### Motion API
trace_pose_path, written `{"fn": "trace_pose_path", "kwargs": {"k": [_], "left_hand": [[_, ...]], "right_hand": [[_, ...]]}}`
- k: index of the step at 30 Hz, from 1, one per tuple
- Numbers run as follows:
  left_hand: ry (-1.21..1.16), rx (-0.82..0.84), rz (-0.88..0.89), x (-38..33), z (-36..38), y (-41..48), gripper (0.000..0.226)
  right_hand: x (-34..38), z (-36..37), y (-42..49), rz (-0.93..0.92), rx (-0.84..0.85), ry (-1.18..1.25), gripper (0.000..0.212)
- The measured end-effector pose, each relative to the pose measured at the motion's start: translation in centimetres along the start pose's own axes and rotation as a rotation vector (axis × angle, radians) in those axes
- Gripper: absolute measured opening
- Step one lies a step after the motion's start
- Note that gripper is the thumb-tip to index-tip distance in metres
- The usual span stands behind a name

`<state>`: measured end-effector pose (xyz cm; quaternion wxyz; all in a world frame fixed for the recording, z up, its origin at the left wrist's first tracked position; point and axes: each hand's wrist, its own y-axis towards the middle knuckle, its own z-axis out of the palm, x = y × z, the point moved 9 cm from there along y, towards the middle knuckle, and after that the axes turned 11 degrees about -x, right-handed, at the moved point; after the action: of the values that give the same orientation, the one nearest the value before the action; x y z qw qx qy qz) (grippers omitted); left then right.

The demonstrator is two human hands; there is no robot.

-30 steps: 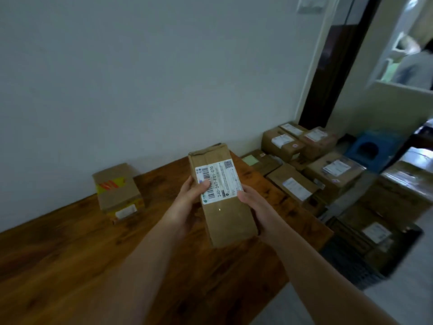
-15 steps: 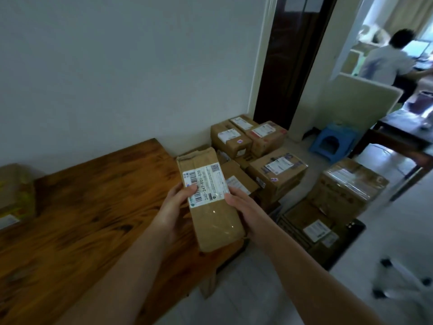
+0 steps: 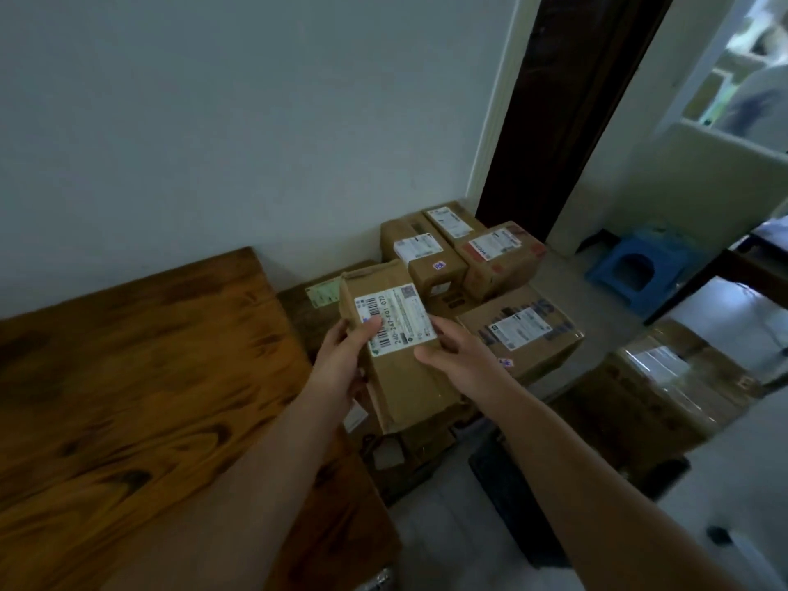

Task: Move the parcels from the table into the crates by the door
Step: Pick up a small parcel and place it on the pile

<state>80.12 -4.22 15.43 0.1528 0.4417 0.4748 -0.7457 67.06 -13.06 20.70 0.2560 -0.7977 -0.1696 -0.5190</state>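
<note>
Both hands are holding the parcel [image 3: 401,368] in the air, just past the right edge of the tabletop [image 3: 128,377] and above the cartons piled on the floor [image 3: 447,543]. The left hand [image 3: 341,368] is gripping the parcel's left side, with the thumb lying on the shipping label [image 3: 398,319] and the fingers curling round behind. The right hand [image 3: 462,356] is gripping the right side, thumb on the top face just below the label, fingers wrapping under the edge. The parcel's long axis is pointing away from the person.

Room: the tabletop is running along the wall on the left. A strip of bare floor is showing between its near corner and the dark crate [image 3: 509,488]. A dark door [image 3: 567,104] is standing behind the pile, and a blue stool [image 3: 631,270] is sitting to its right.

Containers: the crate is sitting low on the right, and the right forearm is crossing its wall. Brown boxes are showing behind that wall, with a film-wrapped box [image 3: 656,368] lying on top. In the pile, a large carton [image 3: 524,334] is sitting right of the parcel. Two labelled cartons [image 3: 422,253] [image 3: 499,258] are sitting at the back, and a flat carton with a green label [image 3: 324,298] is lying beside the tabletop edge.

Hidden: the parcel and hands are covering the middle of the pile, so it is impossible to tell whether a crate is holding it. The frame is looking dim and soft. A figure [image 3: 754,100] at top right is blurring out.
</note>
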Motion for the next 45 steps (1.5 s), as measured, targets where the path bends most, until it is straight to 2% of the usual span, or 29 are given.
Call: {"fn": "trace_pose_path", "kwargs": {"k": [4,10,19,26,30,34,40,45], "left_hand": [[0.022,-0.014,0.017,-1.7,2.0,3.8,0.051],[0.072,-0.142,-0.025,-0.9,1.9,7.9,0.048],[0.158,-0.461,-0.184,5.9,-1.7,13.6,0.042],[0.137,-0.575,-0.353,11.0,-2.3,16.1,0.045],[0.113,-0.554,-0.422,13.4,-2.2,17.1,0.034],[0.132,-0.538,-0.362,14.0,-1.9,18.2,0.036],[0.097,-0.549,-0.252,13.1,-1.1,19.1,0.032],[0.085,-0.54,-0.249,12.6,-1.0,19.8,0.027]], "right_hand": [[-0.4,0.1,5.2,0.031,0.08,0.043,0.047],[-2.9,3.4,10.7,0.079,0.175,-0.015,0.048],[-10.3,9.7,15.6,0.152,0.412,-0.217,0.055],[-15.5,11.5,18.0,0.191,0.54,-0.33,0.05],[-17.6,11.8,18.7,0.226,0.55,-0.333,0.044],[-18.7,11.5,19.9,0.236,0.54,-0.345,0.039],[-18.3,11.3,21.4,0.239,0.534,-0.32,0.044],[-17.7,11.6,22.2,0.22,0.514,-0.329,0.044]]}}
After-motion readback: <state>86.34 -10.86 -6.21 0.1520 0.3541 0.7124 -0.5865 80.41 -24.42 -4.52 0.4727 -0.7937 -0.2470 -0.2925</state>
